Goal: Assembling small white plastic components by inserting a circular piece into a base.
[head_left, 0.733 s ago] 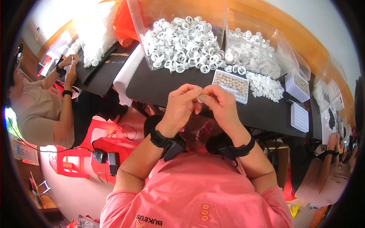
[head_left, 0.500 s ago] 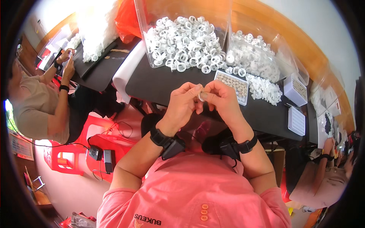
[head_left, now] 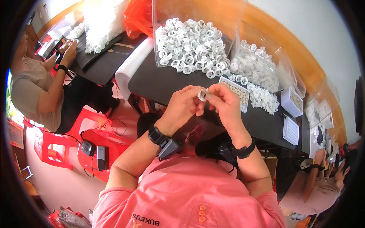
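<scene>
A small white plastic ring-shaped part (head_left: 202, 95) is held up between my two hands, in front of the table edge. My left hand (head_left: 181, 106) pinches it from the left with thumb and fingers. From the other side, my right hand (head_left: 224, 102) has its thumb and index finger closed at the part's right edge; whether a smaller piece is between them is hidden. Just beyond my right hand lies a white tray (head_left: 247, 99) with rows of small round beige pieces. Beside that tray is a pile of small white plastic pieces (head_left: 264, 100).
A clear bin (head_left: 155, 45) of white ring parts stands at the back, with another clear bin (head_left: 279, 62) to its right. A white box (head_left: 291, 105) and a slotted white tray (head_left: 291, 131) sit further right. Co-workers sit left and right; a red stool (head_left: 95, 165) is at left.
The ring part has been turned, so its round opening now shows. My hands keep their pinch close together. The whole view has shifted slightly.
</scene>
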`<state>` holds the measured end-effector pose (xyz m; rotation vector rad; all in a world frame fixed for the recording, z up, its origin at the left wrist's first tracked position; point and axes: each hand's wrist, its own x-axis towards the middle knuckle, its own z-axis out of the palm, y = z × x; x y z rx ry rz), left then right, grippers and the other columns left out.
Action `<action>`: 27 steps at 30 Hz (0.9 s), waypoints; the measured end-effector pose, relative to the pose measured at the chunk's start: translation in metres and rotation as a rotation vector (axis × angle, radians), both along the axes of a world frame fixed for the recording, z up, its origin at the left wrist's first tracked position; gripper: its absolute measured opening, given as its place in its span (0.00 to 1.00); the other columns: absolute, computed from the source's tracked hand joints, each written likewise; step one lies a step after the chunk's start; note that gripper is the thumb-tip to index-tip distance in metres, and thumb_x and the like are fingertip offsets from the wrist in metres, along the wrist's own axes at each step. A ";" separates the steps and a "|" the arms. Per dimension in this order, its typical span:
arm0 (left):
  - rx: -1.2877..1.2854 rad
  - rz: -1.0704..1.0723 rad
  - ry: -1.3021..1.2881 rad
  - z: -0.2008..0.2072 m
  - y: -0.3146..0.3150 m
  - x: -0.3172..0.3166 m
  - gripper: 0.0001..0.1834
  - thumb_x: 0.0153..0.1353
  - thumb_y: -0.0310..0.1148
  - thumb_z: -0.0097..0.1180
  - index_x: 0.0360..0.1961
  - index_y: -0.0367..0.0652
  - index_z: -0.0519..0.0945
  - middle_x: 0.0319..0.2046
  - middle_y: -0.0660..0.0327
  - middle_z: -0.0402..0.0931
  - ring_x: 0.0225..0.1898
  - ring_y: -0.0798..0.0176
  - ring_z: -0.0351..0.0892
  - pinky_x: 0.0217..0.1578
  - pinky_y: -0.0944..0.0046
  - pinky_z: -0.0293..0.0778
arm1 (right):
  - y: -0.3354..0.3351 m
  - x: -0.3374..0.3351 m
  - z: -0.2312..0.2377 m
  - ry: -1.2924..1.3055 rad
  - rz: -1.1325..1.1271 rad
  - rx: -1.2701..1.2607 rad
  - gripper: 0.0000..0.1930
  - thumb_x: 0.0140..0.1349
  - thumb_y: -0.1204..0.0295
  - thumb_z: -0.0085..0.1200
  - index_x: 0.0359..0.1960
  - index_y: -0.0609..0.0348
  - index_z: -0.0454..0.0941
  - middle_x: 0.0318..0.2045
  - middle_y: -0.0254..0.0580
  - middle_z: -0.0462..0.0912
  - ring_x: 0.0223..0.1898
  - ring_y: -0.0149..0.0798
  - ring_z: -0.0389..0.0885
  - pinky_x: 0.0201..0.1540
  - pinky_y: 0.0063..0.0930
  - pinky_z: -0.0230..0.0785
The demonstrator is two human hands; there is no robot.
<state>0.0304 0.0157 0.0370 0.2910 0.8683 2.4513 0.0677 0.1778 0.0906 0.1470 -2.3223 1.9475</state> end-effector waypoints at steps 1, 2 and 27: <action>0.002 0.000 0.001 0.001 0.000 0.000 0.14 0.72 0.39 0.50 0.45 0.38 0.78 0.33 0.62 0.76 0.30 0.66 0.74 0.27 0.65 0.68 | 0.000 0.002 0.002 0.001 0.000 0.002 0.04 0.66 0.73 0.59 0.38 0.59 0.78 0.25 0.29 0.80 0.25 0.22 0.76 0.28 0.17 0.66; 0.000 0.003 -0.002 0.002 0.001 0.001 0.14 0.73 0.39 0.50 0.44 0.38 0.78 0.33 0.62 0.75 0.30 0.65 0.74 0.27 0.65 0.68 | -0.001 0.004 0.005 0.066 0.035 0.025 0.03 0.66 0.74 0.58 0.38 0.59 0.79 0.26 0.30 0.81 0.27 0.23 0.78 0.29 0.18 0.69; 0.213 0.153 -0.065 -0.013 -0.042 -0.025 0.15 0.72 0.43 0.50 0.39 0.40 0.78 0.31 0.60 0.76 0.30 0.63 0.73 0.30 0.62 0.66 | -0.025 -0.092 -0.001 -0.022 -0.140 1.027 0.16 0.62 0.67 0.57 0.51 0.52 0.81 0.43 0.50 0.85 0.49 0.53 0.81 0.50 0.45 0.72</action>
